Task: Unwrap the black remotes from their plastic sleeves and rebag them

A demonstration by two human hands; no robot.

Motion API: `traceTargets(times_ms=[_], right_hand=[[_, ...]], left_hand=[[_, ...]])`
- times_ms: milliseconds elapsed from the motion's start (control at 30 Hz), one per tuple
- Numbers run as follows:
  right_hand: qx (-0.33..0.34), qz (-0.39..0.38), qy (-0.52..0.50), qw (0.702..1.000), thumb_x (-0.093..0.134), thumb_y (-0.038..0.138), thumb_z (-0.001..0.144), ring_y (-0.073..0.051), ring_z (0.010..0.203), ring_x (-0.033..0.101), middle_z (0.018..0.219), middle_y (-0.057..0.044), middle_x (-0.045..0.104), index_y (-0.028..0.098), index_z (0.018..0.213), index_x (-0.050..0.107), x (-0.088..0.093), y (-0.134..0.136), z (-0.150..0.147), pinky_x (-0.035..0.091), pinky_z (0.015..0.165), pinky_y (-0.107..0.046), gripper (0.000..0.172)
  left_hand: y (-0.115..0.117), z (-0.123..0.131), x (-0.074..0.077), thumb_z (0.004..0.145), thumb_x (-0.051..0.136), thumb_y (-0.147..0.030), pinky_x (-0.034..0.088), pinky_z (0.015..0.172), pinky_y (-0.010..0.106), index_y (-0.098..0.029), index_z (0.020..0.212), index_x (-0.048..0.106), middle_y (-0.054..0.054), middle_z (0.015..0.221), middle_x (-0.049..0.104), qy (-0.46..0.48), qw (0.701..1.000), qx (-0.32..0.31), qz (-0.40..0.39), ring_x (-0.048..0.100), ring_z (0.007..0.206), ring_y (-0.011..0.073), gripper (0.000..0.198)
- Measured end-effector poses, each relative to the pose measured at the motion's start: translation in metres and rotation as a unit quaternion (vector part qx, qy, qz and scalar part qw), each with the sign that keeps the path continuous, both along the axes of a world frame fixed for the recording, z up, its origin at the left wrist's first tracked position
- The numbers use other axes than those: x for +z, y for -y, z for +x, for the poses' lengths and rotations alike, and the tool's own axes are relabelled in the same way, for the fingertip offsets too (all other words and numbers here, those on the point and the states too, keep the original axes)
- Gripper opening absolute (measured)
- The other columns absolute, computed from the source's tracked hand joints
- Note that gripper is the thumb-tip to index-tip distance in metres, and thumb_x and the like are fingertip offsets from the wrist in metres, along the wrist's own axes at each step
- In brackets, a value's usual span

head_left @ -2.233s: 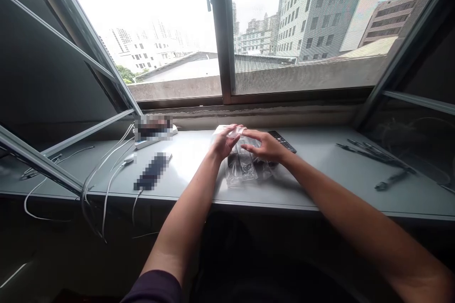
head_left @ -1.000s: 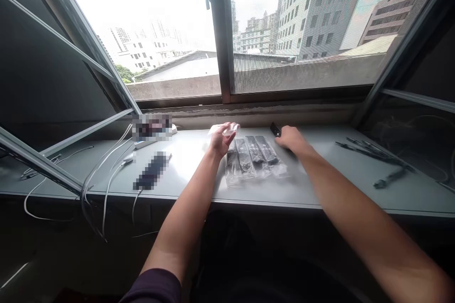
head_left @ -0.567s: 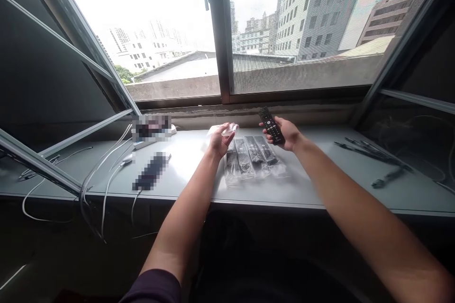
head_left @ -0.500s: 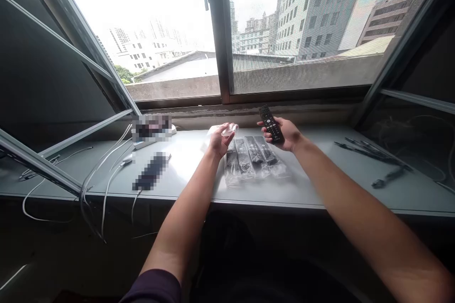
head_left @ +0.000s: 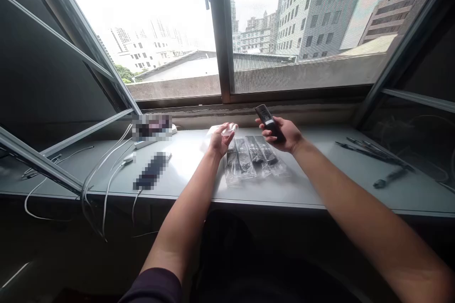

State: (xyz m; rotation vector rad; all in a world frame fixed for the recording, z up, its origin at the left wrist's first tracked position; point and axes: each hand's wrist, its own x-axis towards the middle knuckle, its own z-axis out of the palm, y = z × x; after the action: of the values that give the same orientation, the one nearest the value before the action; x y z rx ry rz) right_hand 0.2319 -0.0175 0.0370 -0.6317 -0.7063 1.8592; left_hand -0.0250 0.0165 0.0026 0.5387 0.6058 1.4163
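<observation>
My right hand (head_left: 287, 134) is closed around a black remote control (head_left: 267, 120), raised over the desk. Its back faces me and shows a small pale label. To its left, my left hand (head_left: 221, 141) grips a clear plastic bag (head_left: 210, 138), whose crumpled edge pokes out between thumb and fingers. Between and below my hands, several more remotes in clear wrapping (head_left: 249, 156) lie side by side on the desk.
The pale desk (head_left: 192, 184) runs along a window. At left are a blurred-out phone (head_left: 151, 173), white cables (head_left: 106, 175) and a white power strip (head_left: 140, 143). Dark thin tools or cables (head_left: 373, 154) lie at right. Metal frame bars (head_left: 88, 123) slant at the left side.
My right hand has flipped the remote control, so its button side no longer faces me and its back does. My left hand stays in place with the plastic bag.
</observation>
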Motion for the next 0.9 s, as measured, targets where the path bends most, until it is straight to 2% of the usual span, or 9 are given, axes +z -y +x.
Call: traceTargets(times_ms=[133,233,333,433,500,567,667,800,900], right_hand=[[0.009,-0.006,0.018,1.0,0.047,0.038,0.113,-0.013,0.053,0.053,0.078,-0.004,0.063,0.015,0.119,0.068,-0.0051,-0.0036,-0.002,0.043,0.034,-0.018,0.032],[-0.057,-0.048,0.038,0.997,0.058,0.035,0.112,-0.015,0.06,0.064,0.077,-0.004,0.067,0.019,0.111,0.066,-0.0073,-0.0074,-0.006,0.056,0.043,-0.02,0.018],[-0.097,-0.086,0.036,0.991,0.058,0.024,0.112,-0.017,0.072,0.073,0.09,-0.009,0.076,0.019,0.11,0.065,-0.0074,-0.0093,-0.0077,0.064,0.053,-0.021,0.01],[-0.084,-0.074,0.017,0.994,0.051,0.03,0.115,-0.015,0.069,0.07,0.097,-0.011,0.077,0.018,0.114,0.065,-0.0063,-0.008,-0.0063,0.056,0.044,-0.017,0.019],[-0.058,-0.055,-0.003,0.997,0.041,0.037,0.117,-0.014,0.061,0.063,0.094,-0.01,0.074,0.018,0.117,0.065,-0.006,-0.0066,-0.0052,0.049,0.037,-0.018,0.031],[-0.034,-0.047,-0.016,0.998,0.032,0.035,0.117,-0.014,0.056,0.057,0.089,-0.009,0.07,0.017,0.119,0.066,-0.0063,-0.0055,-0.005,0.047,0.035,-0.019,0.038],[-0.023,-0.044,-0.017,0.999,0.036,0.032,0.116,-0.013,0.055,0.056,0.085,-0.007,0.067,0.016,0.119,0.066,-0.0067,-0.005,-0.0062,0.048,0.036,-0.018,0.034],[-0.029,-0.063,0.014,0.997,0.058,0.038,0.114,-0.012,0.057,0.06,0.075,-0.002,0.061,0.016,0.114,0.065,-0.0056,-0.0044,-0.0084,0.053,0.041,-0.016,0.023],[-0.039,-0.079,0.031,0.996,0.061,0.035,0.112,-0.015,0.065,0.069,0.084,-0.006,0.069,0.018,0.115,0.065,-0.0043,-0.0028,-0.0095,0.062,0.048,-0.019,0.017]], left_hand=[[0.0001,0.0008,0.0,0.092,0.079,-0.009,0.069,0.068,0.019,-0.012,0.113,0.07,0.015,0.113,0.08,-0.006,1.0,0.002,0.002,0.084,0.106,0.0247,0.023],[0.0007,0.0014,0.0007,0.091,0.08,-0.01,0.069,0.069,0.019,-0.014,0.114,0.07,0.014,0.115,0.08,-0.012,1.0,0.003,0.001,0.084,0.107,0.0246,0.026],[0.0018,0.0016,0.0018,0.091,0.08,-0.01,0.069,0.069,0.019,-0.013,0.113,0.071,0.014,0.115,0.08,-0.014,1.0,0.008,0.0,0.084,0.108,0.0247,0.024],[0.0022,0.0019,0.0023,0.09,0.081,-0.009,0.07,0.074,0.021,-0.014,0.116,0.071,0.014,0.115,0.081,-0.012,1.0,0.014,-0.003,0.084,0.109,0.0256,0.028],[0.0016,0.0019,0.0019,0.089,0.082,-0.009,0.071,0.076,0.023,-0.014,0.119,0.071,0.014,0.115,0.081,-0.01,1.0,0.014,-0.007,0.084,0.11,0.0263,0.033],[0.0005,0.0017,0.0008,0.088,0.083,-0.01,0.071,0.075,0.023,-0.014,0.12,0.07,0.014,0.116,0.081,-0.011,1.0,0.014,-0.008,0.084,0.109,0.0264,0.035],[-0.0012,0.0009,-0.001,0.089,0.082,-0.011,0.069,0.071,0.02,-0.015,0.119,0.07,0.014,0.116,0.08,-0.013,1.0,0.011,-0.004,0.084,0.109,0.0255,0.033],[-0.0017,-0.0001,-0.0016,0.091,0.08,-0.01,0.067,0.068,0.017,-0.014,0.113,0.07,0.015,0.117,0.08,-0.013,1.0,0.006,0.002,0.084,0.108,0.0241,0.024],[-0.0005,0.0001,-0.0003,0.091,0.08,-0.01,0.068,0.07,0.018,-0.014,0.113,0.071,0.015,0.119,0.08,-0.013,1.0,0.008,-0.003,0.083,0.11,0.0243,0.025]])
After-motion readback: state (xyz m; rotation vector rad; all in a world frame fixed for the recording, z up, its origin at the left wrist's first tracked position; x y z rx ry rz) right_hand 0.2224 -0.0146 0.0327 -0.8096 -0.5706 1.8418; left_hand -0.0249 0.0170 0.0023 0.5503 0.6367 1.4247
